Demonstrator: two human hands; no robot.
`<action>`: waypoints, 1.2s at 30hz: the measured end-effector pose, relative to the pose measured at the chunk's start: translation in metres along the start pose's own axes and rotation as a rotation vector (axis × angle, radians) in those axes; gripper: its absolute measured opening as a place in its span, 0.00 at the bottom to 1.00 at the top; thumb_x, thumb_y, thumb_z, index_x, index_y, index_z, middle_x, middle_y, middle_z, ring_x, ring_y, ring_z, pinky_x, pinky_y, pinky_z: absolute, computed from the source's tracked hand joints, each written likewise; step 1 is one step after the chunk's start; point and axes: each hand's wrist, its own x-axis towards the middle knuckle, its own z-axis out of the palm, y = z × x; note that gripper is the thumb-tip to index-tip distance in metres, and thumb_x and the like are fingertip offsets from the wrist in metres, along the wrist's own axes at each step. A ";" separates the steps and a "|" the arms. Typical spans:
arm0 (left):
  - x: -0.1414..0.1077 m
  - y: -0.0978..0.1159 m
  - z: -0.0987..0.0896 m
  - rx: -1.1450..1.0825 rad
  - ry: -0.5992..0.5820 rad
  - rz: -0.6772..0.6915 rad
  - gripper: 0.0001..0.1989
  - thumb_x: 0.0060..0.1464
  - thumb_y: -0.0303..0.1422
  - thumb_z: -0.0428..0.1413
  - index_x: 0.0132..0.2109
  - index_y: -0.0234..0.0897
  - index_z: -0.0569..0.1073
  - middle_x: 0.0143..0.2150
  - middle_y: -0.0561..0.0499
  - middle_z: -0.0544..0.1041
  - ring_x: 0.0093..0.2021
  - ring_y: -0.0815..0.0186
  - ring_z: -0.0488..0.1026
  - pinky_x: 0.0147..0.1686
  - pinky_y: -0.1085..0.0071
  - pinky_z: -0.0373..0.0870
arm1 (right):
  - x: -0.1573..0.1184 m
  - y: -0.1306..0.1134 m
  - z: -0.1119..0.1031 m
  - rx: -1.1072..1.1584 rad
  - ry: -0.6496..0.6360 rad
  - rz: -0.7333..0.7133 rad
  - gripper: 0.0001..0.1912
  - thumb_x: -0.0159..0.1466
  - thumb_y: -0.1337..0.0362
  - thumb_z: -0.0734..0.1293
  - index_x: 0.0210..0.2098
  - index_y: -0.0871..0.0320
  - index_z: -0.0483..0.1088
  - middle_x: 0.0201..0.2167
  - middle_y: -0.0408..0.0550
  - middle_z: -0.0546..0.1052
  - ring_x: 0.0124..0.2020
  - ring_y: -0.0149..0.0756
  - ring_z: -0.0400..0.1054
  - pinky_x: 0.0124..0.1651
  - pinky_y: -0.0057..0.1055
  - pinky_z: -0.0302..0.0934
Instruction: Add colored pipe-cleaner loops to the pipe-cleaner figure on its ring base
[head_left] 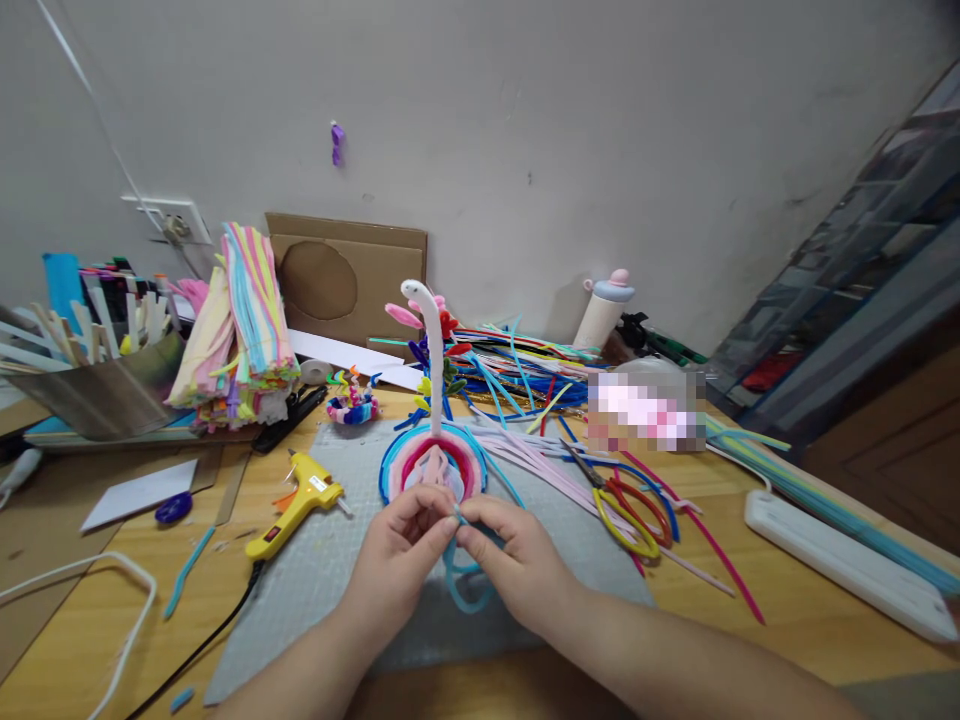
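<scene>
A light blue pipe cleaner (pixel 471 604) hangs in loops below my fingertips. My left hand (pixel 414 545) pinches it between thumb and forefinger, and my right hand (pixel 510 555) pinches it close by, the fingertips of both hands nearly touching. Just beyond them stands a pipe-cleaner figure with a long white neck (pixel 436 370) and a round body (pixel 409 450) of blue, pink and red rings, partly hidden by my hands. Small coloured petal shapes stick out around the neck. A grey cutting mat (pixel 300 620) lies beneath.
A yellow glue gun (pixel 307 500) lies left of my hands, its black cord running to the front edge. Scissors (pixel 622 510) and loose pipe cleaners lie right. A power strip (pixel 847 565), pipe-cleaner bundles (pixel 255 310), cardboard (pixel 390 270) and a bottle (pixel 604 310) stand or lie farther out.
</scene>
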 end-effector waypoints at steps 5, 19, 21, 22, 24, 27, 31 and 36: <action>-0.001 0.001 -0.001 -0.067 -0.070 -0.044 0.05 0.47 0.31 0.60 0.30 0.35 0.71 0.31 0.52 0.69 0.29 0.70 0.67 0.30 0.74 0.65 | 0.002 0.005 0.003 0.375 -0.059 0.191 0.20 0.61 0.50 0.60 0.25 0.61 0.67 0.23 0.43 0.66 0.28 0.30 0.60 0.35 0.27 0.55; -0.005 -0.004 -0.008 -0.244 -0.237 -0.161 0.03 0.51 0.30 0.56 0.33 0.36 0.69 0.35 0.51 0.68 0.21 0.74 0.68 0.16 0.76 0.66 | 0.002 -0.001 -0.001 0.738 -0.345 0.335 0.21 0.59 0.49 0.63 0.29 0.64 0.68 0.23 0.47 0.72 0.29 0.32 0.68 0.40 0.31 0.59; -0.005 -0.004 -0.008 -0.246 -0.245 -0.172 0.03 0.51 0.29 0.57 0.33 0.36 0.69 0.36 0.52 0.67 0.21 0.74 0.68 0.17 0.75 0.67 | 0.001 -0.001 0.000 0.747 -0.346 0.358 0.20 0.58 0.50 0.64 0.29 0.64 0.68 0.23 0.47 0.72 0.28 0.31 0.68 0.38 0.30 0.59; -0.005 -0.003 -0.008 -0.252 -0.251 -0.181 0.03 0.50 0.29 0.57 0.33 0.36 0.69 0.37 0.52 0.67 0.21 0.74 0.68 0.16 0.75 0.67 | 0.001 0.000 0.000 0.746 -0.342 0.357 0.19 0.58 0.50 0.64 0.29 0.64 0.68 0.23 0.47 0.72 0.28 0.31 0.68 0.38 0.30 0.59; -0.004 -0.002 -0.006 -0.271 -0.256 -0.198 0.04 0.49 0.30 0.58 0.32 0.36 0.69 0.38 0.52 0.66 0.21 0.74 0.68 0.16 0.75 0.66 | 0.001 0.000 0.001 0.711 -0.322 0.318 0.19 0.59 0.51 0.64 0.28 0.64 0.68 0.22 0.46 0.72 0.28 0.31 0.68 0.37 0.30 0.60; -0.001 0.000 -0.003 -0.265 -0.212 -0.170 0.04 0.48 0.30 0.59 0.32 0.36 0.71 0.35 0.53 0.67 0.23 0.74 0.67 0.20 0.76 0.66 | 0.001 -0.001 0.000 0.530 -0.215 0.194 0.18 0.62 0.53 0.61 0.27 0.63 0.68 0.22 0.45 0.71 0.28 0.31 0.66 0.36 0.29 0.60; 0.001 -0.001 -0.001 -0.176 -0.112 -0.103 0.05 0.44 0.29 0.62 0.31 0.35 0.74 0.28 0.54 0.69 0.25 0.72 0.68 0.26 0.75 0.65 | -0.001 -0.002 -0.003 0.098 -0.040 0.035 0.15 0.64 0.58 0.59 0.28 0.60 0.70 0.25 0.45 0.72 0.31 0.31 0.65 0.37 0.28 0.58; 0.002 -0.005 -0.004 -0.163 -0.073 -0.124 0.07 0.40 0.32 0.64 0.28 0.34 0.75 0.26 0.53 0.70 0.22 0.72 0.66 0.23 0.75 0.62 | 0.000 -0.007 -0.007 -0.092 -0.091 -0.044 0.13 0.64 0.62 0.59 0.28 0.59 0.72 0.26 0.44 0.73 0.32 0.31 0.66 0.39 0.28 0.58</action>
